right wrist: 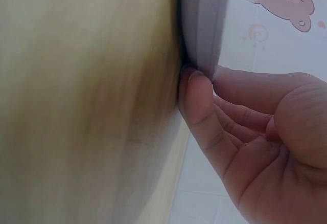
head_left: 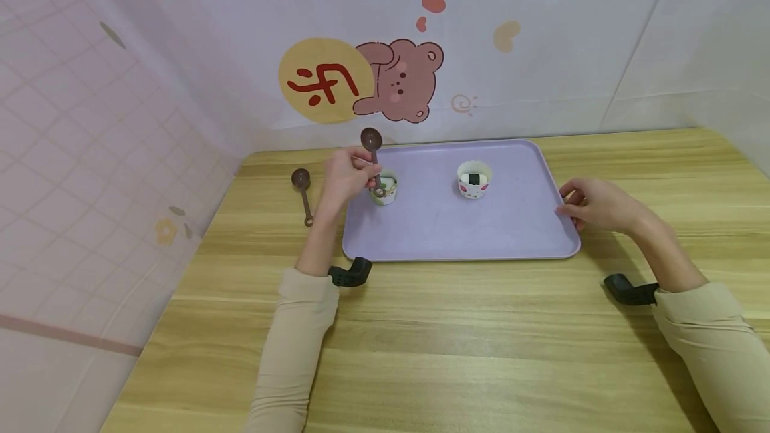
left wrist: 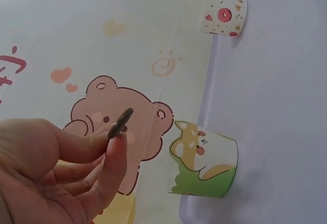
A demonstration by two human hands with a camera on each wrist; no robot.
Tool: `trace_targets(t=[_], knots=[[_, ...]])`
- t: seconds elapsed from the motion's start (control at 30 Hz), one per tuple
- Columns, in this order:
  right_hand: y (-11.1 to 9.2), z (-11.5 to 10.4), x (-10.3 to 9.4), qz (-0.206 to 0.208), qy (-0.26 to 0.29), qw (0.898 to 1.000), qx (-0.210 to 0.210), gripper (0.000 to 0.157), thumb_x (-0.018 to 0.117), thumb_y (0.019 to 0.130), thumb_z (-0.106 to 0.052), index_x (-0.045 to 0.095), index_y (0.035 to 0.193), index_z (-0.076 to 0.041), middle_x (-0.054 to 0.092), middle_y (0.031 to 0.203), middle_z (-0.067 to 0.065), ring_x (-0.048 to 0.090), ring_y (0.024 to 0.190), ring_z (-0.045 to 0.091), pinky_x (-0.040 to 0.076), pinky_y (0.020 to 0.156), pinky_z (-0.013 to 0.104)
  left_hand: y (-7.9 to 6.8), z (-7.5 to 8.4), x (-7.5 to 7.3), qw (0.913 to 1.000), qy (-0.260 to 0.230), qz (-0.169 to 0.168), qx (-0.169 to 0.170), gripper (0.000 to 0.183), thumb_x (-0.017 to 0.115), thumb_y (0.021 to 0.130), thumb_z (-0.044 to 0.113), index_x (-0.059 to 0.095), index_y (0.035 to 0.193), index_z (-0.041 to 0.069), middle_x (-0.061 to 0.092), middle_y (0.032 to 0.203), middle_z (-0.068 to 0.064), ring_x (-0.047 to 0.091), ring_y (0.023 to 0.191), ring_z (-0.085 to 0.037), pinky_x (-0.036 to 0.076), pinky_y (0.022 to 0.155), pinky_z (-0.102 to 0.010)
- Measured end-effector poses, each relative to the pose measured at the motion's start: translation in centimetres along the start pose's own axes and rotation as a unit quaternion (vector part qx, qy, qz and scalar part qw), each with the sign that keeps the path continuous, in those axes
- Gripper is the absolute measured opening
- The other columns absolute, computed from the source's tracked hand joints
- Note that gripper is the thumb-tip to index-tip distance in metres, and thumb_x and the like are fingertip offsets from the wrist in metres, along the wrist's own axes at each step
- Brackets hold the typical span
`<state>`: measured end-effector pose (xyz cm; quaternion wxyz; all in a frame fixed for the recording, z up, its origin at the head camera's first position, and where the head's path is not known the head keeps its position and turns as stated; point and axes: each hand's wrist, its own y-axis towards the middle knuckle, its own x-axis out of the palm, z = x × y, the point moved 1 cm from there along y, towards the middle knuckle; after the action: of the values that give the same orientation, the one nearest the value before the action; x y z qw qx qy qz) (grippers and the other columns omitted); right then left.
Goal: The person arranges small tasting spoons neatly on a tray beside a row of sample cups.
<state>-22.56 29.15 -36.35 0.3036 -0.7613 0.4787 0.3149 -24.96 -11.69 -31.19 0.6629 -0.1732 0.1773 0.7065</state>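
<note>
Between thumb and fingers my left hand (head_left: pixel 347 179) pinches a brown measuring spoon (head_left: pixel 371 140) by its handle, bowl up, above the tray's left part. In the left wrist view only the spoon's dark handle end (left wrist: pixel 121 121) shows. Just below that hand stands a green paper cup with a dog print (left wrist: pixel 207 160), on the lilac tray (head_left: pixel 433 226). My right hand (head_left: pixel 601 204) grips the tray's right rim, thumb over it and fingertips under the edge, as the right wrist view shows. A white paper cup (head_left: pixel 474 182) with a rice-ball-like piece inside stands farther right on the tray.
A second brown measuring spoon (head_left: pixel 302 182) lies on the wooden table (head_left: pixel 457 339), left of the tray and beside my left forearm. Behind the tray, a wall covering with a printed bear (head_left: pixel 409 82) rises at the table's back edge.
</note>
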Motion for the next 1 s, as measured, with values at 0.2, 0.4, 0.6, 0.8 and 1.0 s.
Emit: trace_targets(t=[0.2, 0.4, 0.6, 0.8, 1.0], knots=[[0.0, 0.0, 0.0, 0.0, 0.002, 1.0, 0.0, 0.03, 0.06, 0.086, -0.005, 0.048, 0.107, 0.013, 0.063, 0.083, 0.015, 0.062, 0.062, 0.02, 0.052, 0.055, 0.03, 0.0, 0.2, 0.3, 1.0, -0.002, -0.002, -0.005, 0.021, 0.068, 0.082, 0.01, 0.059, 0.097, -0.001, 0.066, 0.078, -0.011, 0.063, 0.061, -0.025, 0.046, 0.049, -0.022], [0.0, 0.1, 0.0, 0.0, 0.0, 1.0, 0.003, 0.03, 0.06, 0.086, -0.005, 0.048, 0.107, 0.012, 0.063, 0.083, 0.015, 0.062, 0.063, 0.02, 0.052, 0.055, 0.03, -0.1, 0.4, 0.5, 0.9999, -0.007, -0.003, -0.01, 0.021, 0.07, 0.081, 0.011, 0.059, 0.096, 0.0, 0.066, 0.076, -0.01, 0.063, 0.06, -0.023, 0.043, 0.045, -0.018], [0.1, 0.1, 0.1, 0.0, -0.003, 1.0, 0.004, 0.03, 0.06, 0.086, -0.006, 0.048, 0.107, 0.012, 0.063, 0.083, 0.014, 0.061, 0.062, 0.02, 0.052, 0.055, 0.03, 0.0, 0.5, 0.9, 0.9997, -0.021, -0.007, -0.012, 0.02, 0.07, 0.081, 0.009, 0.059, 0.096, -0.001, 0.066, 0.077, -0.011, 0.063, 0.062, -0.026, 0.053, 0.057, -0.031], [0.1, 0.1, 0.1, 0.001, -0.003, 1.0, 0.003, 0.03, 0.06, 0.086, -0.006, 0.049, 0.107, 0.012, 0.063, 0.082, 0.014, 0.062, 0.062, 0.02, 0.052, 0.055, 0.03, 0.1, 0.5, 1.4, 0.9993, -0.034, -0.016, -0.008, 0.02, 0.068, 0.082, 0.007, 0.058, 0.097, -0.002, 0.066, 0.079, -0.013, 0.061, 0.057, -0.02, 0.053, 0.069, -0.043], [0.1, 0.2, 0.0, 0.001, -0.004, 1.0, 0.002, 0.03, 0.06, 0.086, -0.006, 0.049, 0.107, 0.012, 0.063, 0.082, 0.014, 0.062, 0.061, 0.02, 0.052, 0.055, 0.029, 0.2, 0.6, 1.7, 0.999, -0.039, -0.021, -0.007, 0.02, 0.069, 0.081, 0.007, 0.058, 0.095, -0.002, 0.066, 0.079, -0.014, 0.062, 0.057, -0.021, 0.053, 0.066, -0.04]])
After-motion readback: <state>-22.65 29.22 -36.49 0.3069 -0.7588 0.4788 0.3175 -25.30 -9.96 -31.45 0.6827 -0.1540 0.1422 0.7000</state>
